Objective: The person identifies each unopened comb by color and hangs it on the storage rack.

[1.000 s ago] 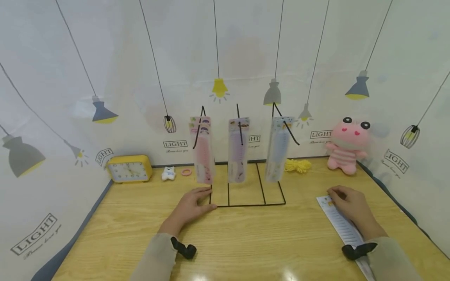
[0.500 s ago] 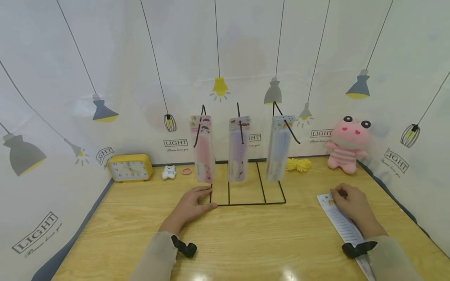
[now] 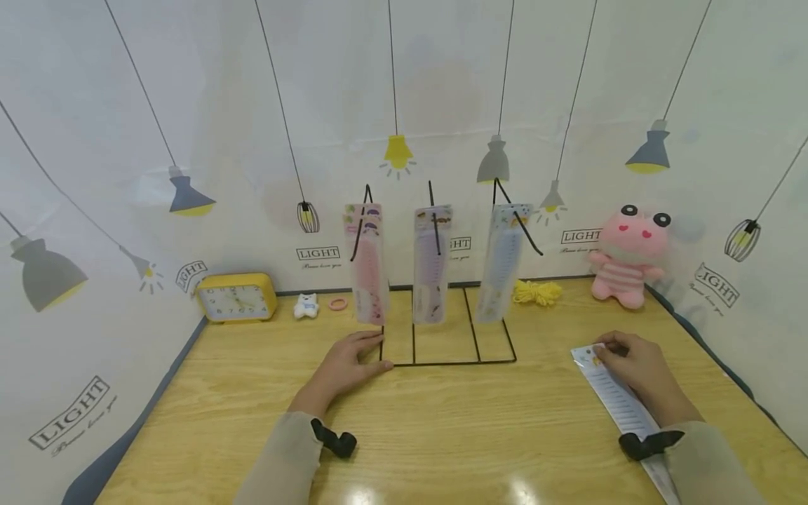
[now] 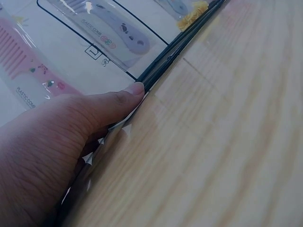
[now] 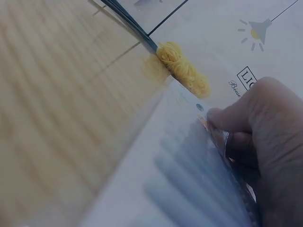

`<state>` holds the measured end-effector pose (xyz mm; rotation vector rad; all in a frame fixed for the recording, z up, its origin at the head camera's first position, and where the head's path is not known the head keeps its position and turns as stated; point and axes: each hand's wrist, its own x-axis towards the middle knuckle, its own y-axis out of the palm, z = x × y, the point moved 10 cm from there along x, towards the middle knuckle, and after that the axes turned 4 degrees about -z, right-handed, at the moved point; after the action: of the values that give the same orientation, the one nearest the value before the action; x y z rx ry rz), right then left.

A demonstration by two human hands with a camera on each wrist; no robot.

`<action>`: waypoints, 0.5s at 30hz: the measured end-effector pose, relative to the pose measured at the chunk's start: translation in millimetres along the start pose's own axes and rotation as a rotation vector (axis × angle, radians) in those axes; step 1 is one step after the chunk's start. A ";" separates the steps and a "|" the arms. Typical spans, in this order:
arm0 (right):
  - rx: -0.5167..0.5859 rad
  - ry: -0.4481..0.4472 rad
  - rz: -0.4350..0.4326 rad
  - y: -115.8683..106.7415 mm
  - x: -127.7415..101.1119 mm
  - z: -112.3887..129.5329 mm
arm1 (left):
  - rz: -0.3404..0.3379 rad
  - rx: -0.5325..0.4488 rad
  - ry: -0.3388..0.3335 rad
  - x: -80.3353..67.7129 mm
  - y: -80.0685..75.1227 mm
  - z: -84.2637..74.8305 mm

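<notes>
Packaged comb pinched by right hand; rack holds three combs.

Wooden worktop: wire rack, packaged comb, yellow clock, pink plush, yellow yarn, hair tie.

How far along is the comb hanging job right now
Done: three packaged combs hang on the rack: pink, purple and blue. In hand: the right hand pinches the top of a fourth comb lying on the table, while the left hand rests on the rack's base. Left: hanging that comb.
</notes>
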<state>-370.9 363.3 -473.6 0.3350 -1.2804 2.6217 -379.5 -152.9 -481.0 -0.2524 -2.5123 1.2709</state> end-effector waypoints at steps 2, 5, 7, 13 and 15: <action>-0.007 -0.013 -0.002 -0.5 0.4 1.7 | 0.000 0.001 0.004 0.4 -0.4 -0.5; -0.018 -0.034 -0.015 -1.9 0.9 4.1 | 0.001 0.005 0.011 0.7 -0.3 -0.9; -0.023 -0.045 -0.026 -2.6 1.3 5.1 | 0.005 0.007 0.012 0.8 0.1 -0.8; -0.015 -0.069 -0.081 -6.3 1.7 8.8 | 0.015 0.023 0.007 0.8 0.9 -0.5; -0.003 -0.076 -0.107 -8.7 1.3 10.1 | 0.014 0.024 0.007 1.1 0.7 -1.0</action>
<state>-368.6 360.7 -460.7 0.4933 -1.2534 2.5400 -380.1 -151.4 -480.8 -0.2687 -2.4917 1.3027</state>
